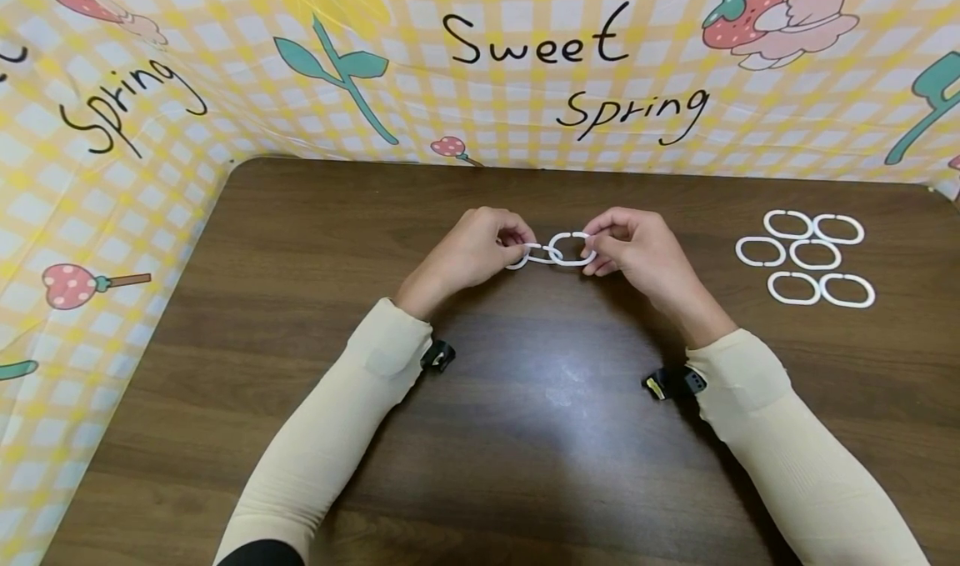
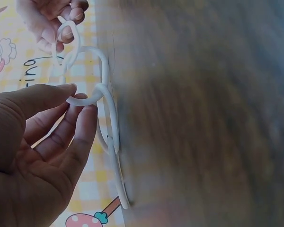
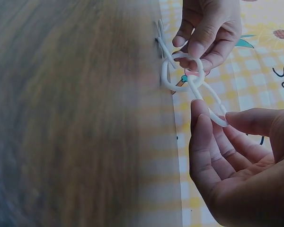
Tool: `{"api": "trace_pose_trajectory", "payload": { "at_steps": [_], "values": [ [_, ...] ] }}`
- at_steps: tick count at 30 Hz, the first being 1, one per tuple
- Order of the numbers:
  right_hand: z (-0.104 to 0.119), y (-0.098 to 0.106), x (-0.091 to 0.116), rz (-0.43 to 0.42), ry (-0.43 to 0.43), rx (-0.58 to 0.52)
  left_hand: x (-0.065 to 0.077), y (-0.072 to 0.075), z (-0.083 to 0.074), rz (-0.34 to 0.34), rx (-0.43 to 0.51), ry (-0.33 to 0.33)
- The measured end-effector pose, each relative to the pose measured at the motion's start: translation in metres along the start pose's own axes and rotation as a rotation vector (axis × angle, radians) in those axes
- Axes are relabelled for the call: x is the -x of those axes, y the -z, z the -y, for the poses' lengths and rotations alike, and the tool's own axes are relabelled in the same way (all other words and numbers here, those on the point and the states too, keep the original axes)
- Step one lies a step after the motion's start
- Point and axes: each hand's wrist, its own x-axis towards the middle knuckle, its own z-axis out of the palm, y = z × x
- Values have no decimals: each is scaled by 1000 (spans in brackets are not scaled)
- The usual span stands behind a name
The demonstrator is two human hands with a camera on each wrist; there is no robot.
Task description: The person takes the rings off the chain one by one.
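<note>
Both hands are raised over the far middle of the table with a short chain of white oval links. The left hand [image 1: 483, 245] pinches one link [image 2: 109, 106] between thumb and fingertips; another link [image 2: 114, 170] trails from it on the near side in the left wrist view. Between the hands runs a middle link [image 2: 104, 66]. At the chain's other end, the right hand [image 1: 637, 245] pinches the end link [image 1: 572, 264] between thumb and fingers. This end link passes through the middle link. In the head view, the left fingers partly hide the chain's left part.
Several loose white links [image 1: 815, 267] lie in pairs on the right of the brown wooden table [image 1: 570, 483], each with a small gap in its upper side. A yellow checked cloth [image 1: 510, 124] with printed words hangs behind the table and along its left edge.
</note>
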Motion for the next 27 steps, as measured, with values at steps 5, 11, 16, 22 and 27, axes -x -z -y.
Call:
{"api": "trace_pose_trajectory", "payload": {
  "at_steps": [5,11,16,22,27],
  "values": [
    [0,-2,-1,13,-13,1,0,-1,0,-4,18,-6],
    [-1,-4,-2,26,-17,-13,1,-1,-1,0,24,-9],
    [-2,-6,-3,37,-11,-13,0,-1,-2,7,15,-20],
    [-2,-8,-2,48,-9,-12,0,-1,-3,10,21,-38],
    [0,-10,-2,55,-17,-8,1,-1,-4,6,25,-52]
  ]
}}
